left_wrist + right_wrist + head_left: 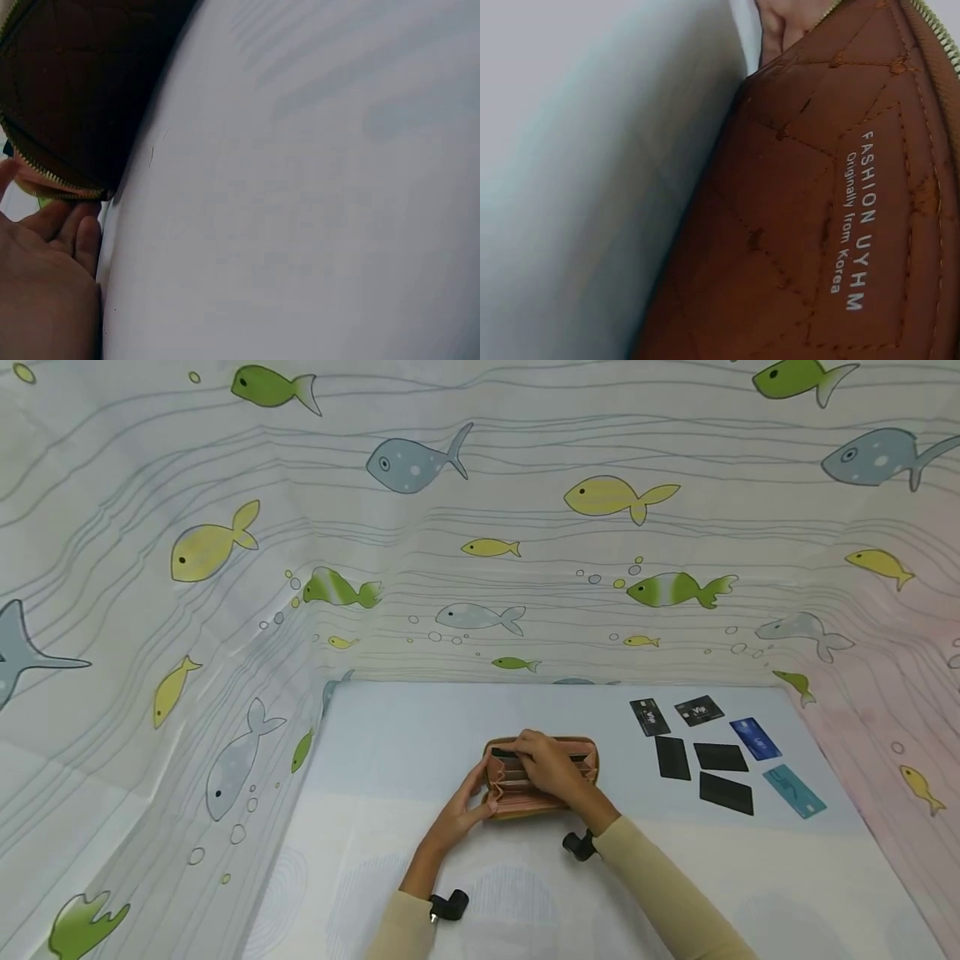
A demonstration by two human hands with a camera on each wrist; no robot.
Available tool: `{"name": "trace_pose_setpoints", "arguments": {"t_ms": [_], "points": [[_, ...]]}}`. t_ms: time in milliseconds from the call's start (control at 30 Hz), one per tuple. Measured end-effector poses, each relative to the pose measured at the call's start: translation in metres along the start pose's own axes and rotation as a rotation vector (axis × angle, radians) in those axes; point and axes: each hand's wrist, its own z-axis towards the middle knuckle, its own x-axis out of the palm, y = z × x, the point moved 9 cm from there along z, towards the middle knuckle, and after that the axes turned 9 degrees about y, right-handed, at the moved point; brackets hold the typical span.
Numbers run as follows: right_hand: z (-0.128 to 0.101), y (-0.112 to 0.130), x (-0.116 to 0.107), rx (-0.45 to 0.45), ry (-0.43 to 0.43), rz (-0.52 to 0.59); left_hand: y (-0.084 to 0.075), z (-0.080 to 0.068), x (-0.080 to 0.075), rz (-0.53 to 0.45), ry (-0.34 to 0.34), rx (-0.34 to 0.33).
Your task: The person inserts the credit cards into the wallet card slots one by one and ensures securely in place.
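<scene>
Left hand point(456, 814): grips wallet point(517, 797) end, steadying it.
Right hand point(551, 768): fingers pinch card into slot.
Cards point(720, 758): bench, 2 o'clock.

We see a small makeshift recording booth rather than a lived-in room. A curtain point(480, 527) printed with green, yellow and blue fish, bubbles and wavy lines hangs on three sides and closes off the space, hiding whatever lies behind it. Within it stands a pale desk point(420, 727) with a smooth, faintly patterned top. Bank-style cards point(720, 756) lie in neat rows at its far right, like laid-out props.
</scene>
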Motion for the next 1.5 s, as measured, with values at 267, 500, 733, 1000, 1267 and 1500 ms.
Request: {"name": "trace_pose_setpoints", "arguments": {"t_ms": [267, 500, 733, 1000, 1267, 1500], "points": [[-0.001, -0.009, 0.006, 0.010, 0.033, 0.119, 0.005, -0.002, 0.000, -0.007, -0.014, 0.001], [-0.003, -0.010, 0.010, 0.034, 0.033, 0.118, 0.003, -0.002, 0.002, -0.018, -0.011, -0.031], [0.000, -0.009, 0.013, 0.065, 0.064, 0.060, -0.032, -0.006, 0.003, -0.013, 0.047, -0.043], [-0.001, -0.008, 0.013, 0.077, 0.073, 0.051, -0.035, -0.007, 0.004, -0.014, 0.048, -0.031], [0.001, -0.007, 0.015, 0.081, 0.085, 0.027, -0.033, -0.006, 0.004, -0.006, 0.039, -0.025], [0.003, -0.005, 0.016, 0.075, 0.111, -0.007, -0.031, -0.005, 0.003, 0.001, 0.029, -0.040]]}}
